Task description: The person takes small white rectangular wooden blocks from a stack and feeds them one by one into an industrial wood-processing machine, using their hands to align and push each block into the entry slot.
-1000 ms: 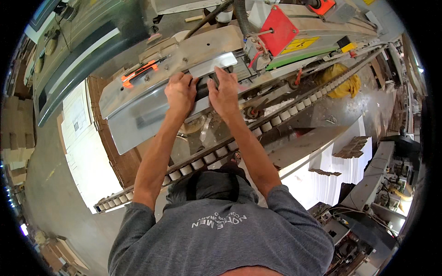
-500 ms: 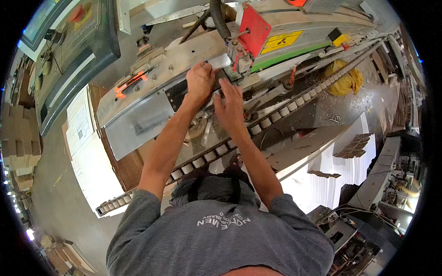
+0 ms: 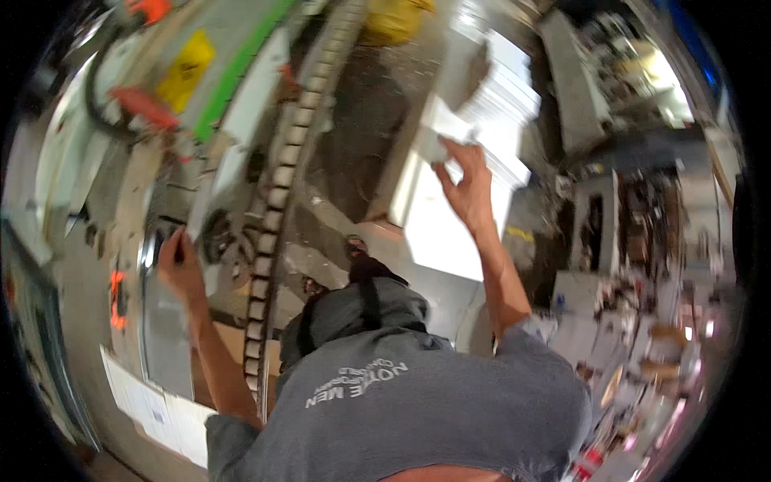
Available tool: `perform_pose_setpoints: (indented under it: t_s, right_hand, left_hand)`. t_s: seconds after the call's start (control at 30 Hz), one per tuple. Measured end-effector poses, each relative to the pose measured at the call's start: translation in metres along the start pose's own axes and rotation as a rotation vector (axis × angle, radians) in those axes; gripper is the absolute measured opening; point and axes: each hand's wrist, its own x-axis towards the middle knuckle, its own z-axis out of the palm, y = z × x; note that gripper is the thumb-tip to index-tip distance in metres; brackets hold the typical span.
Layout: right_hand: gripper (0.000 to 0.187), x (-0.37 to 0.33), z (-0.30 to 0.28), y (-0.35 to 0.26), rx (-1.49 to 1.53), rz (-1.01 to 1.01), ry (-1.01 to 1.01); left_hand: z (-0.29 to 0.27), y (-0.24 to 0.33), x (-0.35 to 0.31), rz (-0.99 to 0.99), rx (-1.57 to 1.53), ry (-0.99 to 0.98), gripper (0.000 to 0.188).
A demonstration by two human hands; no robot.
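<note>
My left hand (image 3: 180, 269) is at the left, over the edge of the machine's shiny metal plate (image 3: 167, 337). Its thumb and fingertips come together in a pinch; blur hides whatever may be between them. Out to the right, my right hand (image 3: 467, 186) is raised above a stack of white panels (image 3: 450, 229). Its thumb and forefinger stand apart, and I make out nothing held there. Between the hands runs a roller rail (image 3: 281, 175) with pale rollers.
An orange cutter (image 3: 118, 299) lies on the machine bed. A red guard (image 3: 144, 108), yellow label (image 3: 186, 71) and green strip (image 3: 241, 71) mark the machine. A yellow bag (image 3: 393, 20) lies on the floor beyond. Cluttered equipment (image 3: 626, 233) stands at the right.
My view has swung to the right, blurring the picture. My hands, earlier close together at the machine, are now wide apart; the right one has moved over the white panels.
</note>
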Motion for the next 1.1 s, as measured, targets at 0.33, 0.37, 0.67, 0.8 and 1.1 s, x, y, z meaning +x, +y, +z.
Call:
perform_pose_setpoints:
  t_s: [0.33, 0.37, 0.67, 0.8, 1.1]
  right_hand:
    - [0.052, -0.029, -0.096, 0.153, -0.364, 0.226, -0.188]
    - [0.051, -0.026, -0.092, 0.157, -0.296, 0.255, -0.191]
    - [0.054, -0.008, -0.048, 0.046, 0.043, -0.026, -0.256]
    - [0.051, 0.016, 0.062, -0.087, 0.256, -0.423, -0.456]
    - [0.05, 0.026, 0.233, -0.306, 0.398, -1.003, -0.645]
  left_hand:
    - [0.013, 0.041, -0.075, -0.208, -0.175, -0.099, 0.013]
    - [0.014, 0.047, -0.076, -0.158, -0.151, -0.107, 0.013]
    - [-0.005, 0.075, -0.088, -0.306, -0.249, -0.006, 0.014]
    - [-0.035, 0.065, -0.108, -0.418, -0.154, 0.053, 0.014]
    - [-0.103, 0.033, -0.145, -0.499, -0.12, 0.311, 0.013]
